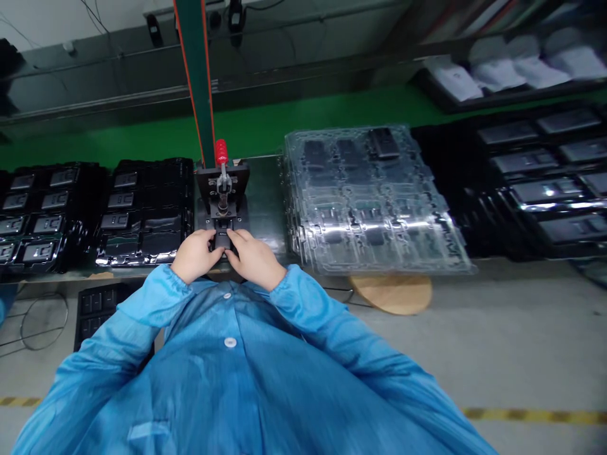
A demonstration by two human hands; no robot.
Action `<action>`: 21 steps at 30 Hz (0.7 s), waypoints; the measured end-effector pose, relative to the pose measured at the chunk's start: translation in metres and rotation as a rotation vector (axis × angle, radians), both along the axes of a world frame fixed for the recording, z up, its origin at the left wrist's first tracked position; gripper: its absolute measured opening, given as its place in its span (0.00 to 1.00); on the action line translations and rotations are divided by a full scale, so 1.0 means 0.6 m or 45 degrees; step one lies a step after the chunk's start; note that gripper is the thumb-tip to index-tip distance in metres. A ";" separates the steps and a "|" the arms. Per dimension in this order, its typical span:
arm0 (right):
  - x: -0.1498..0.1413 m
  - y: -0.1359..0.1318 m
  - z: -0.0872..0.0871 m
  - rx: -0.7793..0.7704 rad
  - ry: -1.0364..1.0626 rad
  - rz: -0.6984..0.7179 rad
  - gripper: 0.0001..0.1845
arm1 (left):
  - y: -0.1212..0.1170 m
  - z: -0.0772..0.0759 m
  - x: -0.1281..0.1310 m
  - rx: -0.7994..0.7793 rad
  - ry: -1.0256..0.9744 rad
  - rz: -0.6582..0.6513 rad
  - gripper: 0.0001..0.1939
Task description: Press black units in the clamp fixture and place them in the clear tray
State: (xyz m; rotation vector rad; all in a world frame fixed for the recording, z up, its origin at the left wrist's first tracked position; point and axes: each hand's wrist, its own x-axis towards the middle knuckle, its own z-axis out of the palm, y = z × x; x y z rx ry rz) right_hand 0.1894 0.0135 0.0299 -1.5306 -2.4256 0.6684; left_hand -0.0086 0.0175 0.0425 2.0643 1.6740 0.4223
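Observation:
A small black rectangular device (222, 238) with a pale marking lies at the front of a clamp fixture (222, 196) that has a red handle (221, 152). My left hand (195, 254) grips its left side, fingers bent against it. From the right, my right hand (256, 259) pinches the same device, thumb and fingers at its edge. The device's lower end sits between my two thumbs. Its underside is hidden, so I cannot tell how it is seated in the fixture.
Left of the fixture, black trays (145, 243) carry dark parts. To the right stands a stack of clear plastic trays (379, 253) with a black device (384, 143) on top. Farther right are more black trays (455, 164). A round wooden stool (393, 294) is under the bench edge.

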 end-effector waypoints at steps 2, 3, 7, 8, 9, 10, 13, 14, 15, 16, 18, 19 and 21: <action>0.001 0.003 -0.001 -0.007 -0.025 0.014 0.33 | 0.000 -0.006 0.001 0.019 0.015 -0.009 0.22; 0.002 0.003 -0.002 -0.009 -0.033 0.019 0.33 | -0.001 -0.009 0.002 0.030 0.016 -0.013 0.22; 0.007 0.005 -0.004 -0.009 -0.052 0.033 0.33 | -0.003 -0.023 0.003 0.079 0.016 -0.018 0.21; 0.008 0.005 -0.004 -0.009 -0.054 0.035 0.33 | -0.004 -0.026 0.004 0.097 0.024 -0.016 0.21; 0.010 0.005 -0.004 -0.008 -0.055 0.039 0.33 | -0.005 -0.028 0.004 0.114 0.033 -0.015 0.21; 0.011 0.005 -0.004 -0.005 -0.055 0.042 0.33 | -0.006 -0.030 0.004 0.128 0.039 -0.015 0.21; 0.012 0.005 -0.004 0.000 -0.052 0.047 0.33 | -0.010 -0.033 0.004 0.149 0.044 -0.030 0.21; 0.012 0.005 -0.004 -0.001 -0.050 0.047 0.33 | -0.011 -0.033 0.004 0.152 0.044 -0.035 0.21; 0.012 0.004 -0.004 -0.005 -0.049 0.047 0.33 | -0.011 -0.034 0.004 0.154 0.045 -0.039 0.21; 0.012 0.004 -0.005 -0.009 -0.048 0.048 0.33 | -0.011 -0.035 0.003 0.155 0.046 -0.041 0.21; 0.011 0.004 -0.007 -0.017 -0.042 0.047 0.33 | -0.011 -0.037 0.002 0.155 0.058 -0.047 0.21; 0.010 0.004 -0.008 -0.020 -0.038 0.045 0.32 | -0.011 -0.038 0.001 0.154 0.070 -0.049 0.21; 0.009 0.004 -0.009 -0.026 -0.035 0.038 0.32 | -0.009 -0.040 0.001 0.155 0.100 -0.047 0.21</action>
